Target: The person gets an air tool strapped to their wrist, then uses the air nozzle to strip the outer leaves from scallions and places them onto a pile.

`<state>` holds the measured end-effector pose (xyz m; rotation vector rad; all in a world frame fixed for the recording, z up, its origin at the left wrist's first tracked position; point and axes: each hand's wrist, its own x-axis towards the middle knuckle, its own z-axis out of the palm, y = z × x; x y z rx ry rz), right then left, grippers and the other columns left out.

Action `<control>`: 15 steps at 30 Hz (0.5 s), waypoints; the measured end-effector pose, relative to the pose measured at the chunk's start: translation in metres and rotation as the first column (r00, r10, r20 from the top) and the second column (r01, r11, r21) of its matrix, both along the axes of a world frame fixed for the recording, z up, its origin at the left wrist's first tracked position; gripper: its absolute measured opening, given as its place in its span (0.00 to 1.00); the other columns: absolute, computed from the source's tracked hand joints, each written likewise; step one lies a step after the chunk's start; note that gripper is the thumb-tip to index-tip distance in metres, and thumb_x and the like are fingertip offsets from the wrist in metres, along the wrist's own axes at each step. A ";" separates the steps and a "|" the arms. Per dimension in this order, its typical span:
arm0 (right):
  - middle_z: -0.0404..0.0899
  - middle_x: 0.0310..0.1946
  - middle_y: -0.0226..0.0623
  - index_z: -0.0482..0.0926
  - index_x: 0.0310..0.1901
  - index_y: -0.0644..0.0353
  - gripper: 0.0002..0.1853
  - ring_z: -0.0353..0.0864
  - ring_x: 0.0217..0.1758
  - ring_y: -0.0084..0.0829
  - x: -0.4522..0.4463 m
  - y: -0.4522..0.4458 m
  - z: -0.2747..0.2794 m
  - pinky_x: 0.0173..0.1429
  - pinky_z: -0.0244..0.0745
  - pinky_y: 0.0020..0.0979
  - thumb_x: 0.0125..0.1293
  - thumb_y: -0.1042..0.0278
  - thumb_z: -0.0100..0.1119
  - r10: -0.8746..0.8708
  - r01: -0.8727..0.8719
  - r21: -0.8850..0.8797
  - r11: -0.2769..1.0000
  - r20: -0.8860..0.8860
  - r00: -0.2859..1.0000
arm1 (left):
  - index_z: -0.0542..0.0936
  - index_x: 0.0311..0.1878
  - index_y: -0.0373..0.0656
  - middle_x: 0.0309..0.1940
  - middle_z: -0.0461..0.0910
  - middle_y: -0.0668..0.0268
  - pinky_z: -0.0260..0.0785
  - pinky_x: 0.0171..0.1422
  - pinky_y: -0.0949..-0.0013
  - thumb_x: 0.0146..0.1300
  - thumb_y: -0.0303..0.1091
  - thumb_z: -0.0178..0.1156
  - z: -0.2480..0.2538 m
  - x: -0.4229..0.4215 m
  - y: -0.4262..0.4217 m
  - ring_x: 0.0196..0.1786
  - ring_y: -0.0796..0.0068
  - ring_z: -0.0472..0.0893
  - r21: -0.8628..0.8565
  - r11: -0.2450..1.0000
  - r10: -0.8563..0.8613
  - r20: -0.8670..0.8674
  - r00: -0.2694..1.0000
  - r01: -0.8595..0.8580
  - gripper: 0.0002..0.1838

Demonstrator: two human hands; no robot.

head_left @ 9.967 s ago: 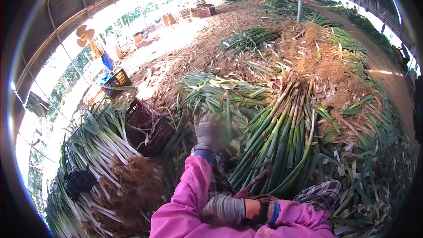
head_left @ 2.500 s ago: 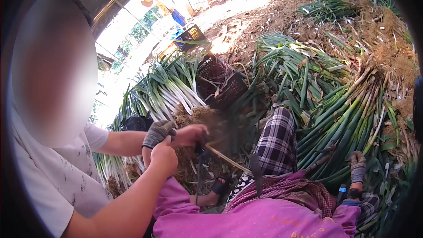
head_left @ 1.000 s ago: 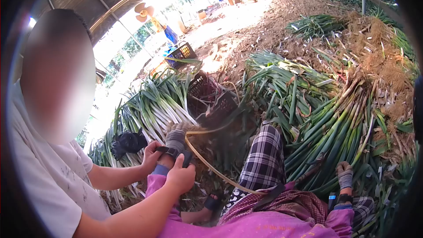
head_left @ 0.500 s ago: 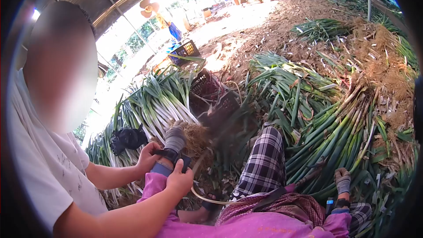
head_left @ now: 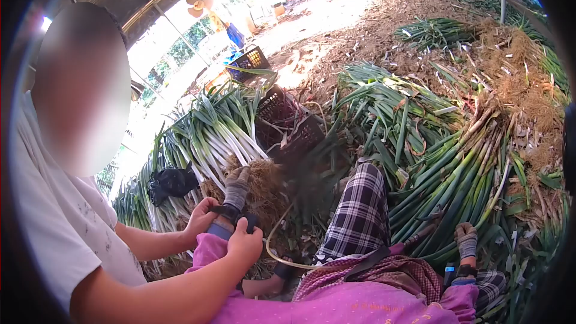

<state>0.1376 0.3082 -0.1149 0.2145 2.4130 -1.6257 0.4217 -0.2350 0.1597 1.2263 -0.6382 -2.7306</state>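
My left hand (head_left: 237, 181), in a grey and tan glove, is raised in front of the leek roots with its fingers loosely folded; nothing shows in it. Another person's two hands (head_left: 246, 245) hold a dark strap with a black device (head_left: 251, 223) around my left wrist. My right hand (head_left: 466, 241), gloved too, rests curled near my right knee, beside the green leaves; I see nothing in it. A black band (head_left: 466, 271) circles that wrist. White-stemmed leeks (head_left: 222, 135) with brown roots (head_left: 264, 189) lie stacked beyond my left hand.
A heap of untrimmed leeks (head_left: 462, 186) spreads at the right. Dark plastic crates (head_left: 300, 138) stand ahead, and a black bag (head_left: 174, 185) lies on the leek stack. A pale hose (head_left: 273, 252) curves beside my plaid-covered leg (head_left: 357, 216). Farther back is a fan (head_left: 199, 3).
The view has shifted slightly. My left hand and the other person's hands stay together at the wrist strap, with small movements. My right hand stays near my knee.
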 end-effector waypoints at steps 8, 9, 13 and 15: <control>0.71 0.17 0.27 0.75 0.31 0.60 0.04 0.68 0.17 0.18 0.003 0.007 -0.002 0.20 0.65 0.23 0.61 0.70 0.56 -0.024 0.025 -0.057 0.998 0.018 1.000 | 0.72 0.29 0.43 0.18 0.72 0.63 0.63 0.27 0.56 0.51 0.66 0.49 -0.003 -0.002 0.000 0.21 0.61 0.71 0.010 1.000 -0.011 0.002 1.000 0.011 0.29; 0.71 0.17 0.26 0.75 0.31 0.60 0.04 0.68 0.17 0.18 0.004 0.008 -0.003 0.20 0.65 0.23 0.61 0.70 0.56 -0.028 0.030 -0.076 0.997 0.027 0.999 | 0.72 0.28 0.43 0.17 0.72 0.63 0.63 0.27 0.56 0.51 0.66 0.49 -0.001 -0.002 0.000 0.21 0.61 0.71 0.009 1.000 -0.010 0.001 1.000 0.010 0.30; 0.71 0.18 0.26 0.75 0.31 0.60 0.04 0.66 0.17 0.17 0.004 0.009 -0.006 0.20 0.63 0.23 0.62 0.70 0.55 -0.017 0.019 -0.046 0.999 0.037 0.999 | 0.72 0.28 0.43 0.17 0.71 0.63 0.63 0.27 0.56 0.51 0.67 0.49 -0.003 0.000 0.001 0.20 0.61 0.71 0.034 0.999 -0.007 -0.001 1.000 0.007 0.30; 0.70 0.18 0.25 0.74 0.31 0.60 0.05 0.66 0.17 0.16 0.004 0.008 -0.003 0.19 0.62 0.22 0.62 0.69 0.54 0.001 0.001 -0.051 0.999 0.030 1.000 | 0.72 0.28 0.43 0.17 0.71 0.63 0.63 0.26 0.55 0.51 0.67 0.49 -0.006 -0.003 0.000 0.20 0.61 0.71 0.050 0.999 -0.007 -0.003 1.000 0.007 0.30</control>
